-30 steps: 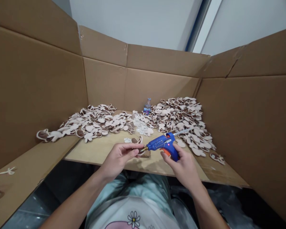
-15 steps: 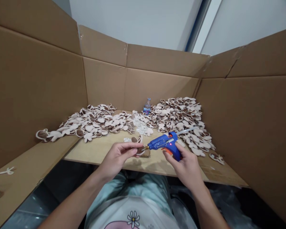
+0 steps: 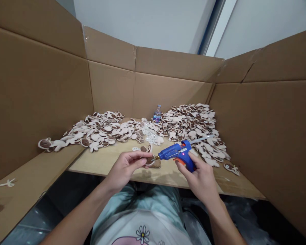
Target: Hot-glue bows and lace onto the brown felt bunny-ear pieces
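Pinched between the thumb and fingers of my left hand (image 3: 126, 168) is a small brown felt piece (image 3: 150, 160) with a white cord edge and a cord loop on top. My right hand (image 3: 202, 175) is wrapped round the handle of a blue hot glue gun (image 3: 174, 152), its fingers by the orange trigger. The gun's brass nozzle points left and meets the face of the felt piece, or nearly so. A clear glue stick (image 3: 202, 139) sticks out of the gun's back end, and a small red light glows on its side.
Heaps of white and brown felt pieces lie at the left (image 3: 102, 131) and right (image 3: 191, 119). A water bottle (image 3: 157, 114) stands between them, behind a shiny plastic bag (image 3: 150, 132). Cardboard walls (image 3: 173, 64) enclose the wooden board (image 3: 97, 163). One piece (image 3: 231, 169) lies apart at right.
Almost nothing differs. The glue gun and my right hand have shifted very slightly to the right, while the nozzle stays at the felt piece.
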The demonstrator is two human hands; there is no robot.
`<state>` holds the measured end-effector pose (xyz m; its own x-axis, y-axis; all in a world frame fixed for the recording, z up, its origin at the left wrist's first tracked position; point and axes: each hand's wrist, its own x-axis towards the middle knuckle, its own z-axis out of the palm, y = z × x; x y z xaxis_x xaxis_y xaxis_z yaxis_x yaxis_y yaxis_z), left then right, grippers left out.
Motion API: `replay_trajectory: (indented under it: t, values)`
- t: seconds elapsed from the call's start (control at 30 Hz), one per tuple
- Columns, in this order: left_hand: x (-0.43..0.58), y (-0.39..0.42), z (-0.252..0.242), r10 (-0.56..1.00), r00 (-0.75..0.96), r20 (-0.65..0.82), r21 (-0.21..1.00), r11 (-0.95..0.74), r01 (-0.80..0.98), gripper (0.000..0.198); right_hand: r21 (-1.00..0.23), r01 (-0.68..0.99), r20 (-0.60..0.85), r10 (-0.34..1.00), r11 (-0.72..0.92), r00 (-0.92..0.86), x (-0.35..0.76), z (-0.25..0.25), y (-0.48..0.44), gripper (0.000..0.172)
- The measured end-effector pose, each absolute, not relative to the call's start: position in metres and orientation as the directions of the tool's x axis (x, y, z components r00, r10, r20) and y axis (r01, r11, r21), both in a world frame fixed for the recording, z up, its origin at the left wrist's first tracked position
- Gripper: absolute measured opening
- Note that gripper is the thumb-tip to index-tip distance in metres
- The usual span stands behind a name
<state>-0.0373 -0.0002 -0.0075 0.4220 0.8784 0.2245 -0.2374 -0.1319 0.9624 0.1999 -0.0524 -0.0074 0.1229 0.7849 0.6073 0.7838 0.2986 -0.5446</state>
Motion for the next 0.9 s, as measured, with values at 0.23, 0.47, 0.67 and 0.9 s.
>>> replay_trajectory:
  t: [0.23, 0.47, 0.67, 0.9]
  values:
    - [-0.038, 0.0, -0.007, 0.879, 0.414, 0.235, 0.963, -0.152, -0.223, 0.017, -0.512, 0.802, 0.642, 0.757, 0.306, 0.12, 0.199, -0.005, -0.053, 0.024]
    - [-0.039, 0.001, -0.009, 0.881, 0.406, 0.242, 0.964, -0.171, -0.203, 0.017, -0.442, 0.85, 0.686, 0.719, 0.285, 0.115, 0.201, -0.005, -0.057, 0.022]
    - [-0.041, 0.003, -0.004, 0.88, 0.407, 0.247, 0.967, -0.198, -0.159, 0.016, -0.386, 0.906, 0.668, 0.729, 0.173, 0.145, 0.214, -0.01, -0.045, 0.024]
    - [-0.051, 0.015, 0.004, 0.906, 0.348, 0.241, 0.971, -0.227, -0.079, 0.016, -0.431, 0.895, 0.206, 0.953, -0.114, 0.221, 0.227, -0.044, -0.004, 0.023]
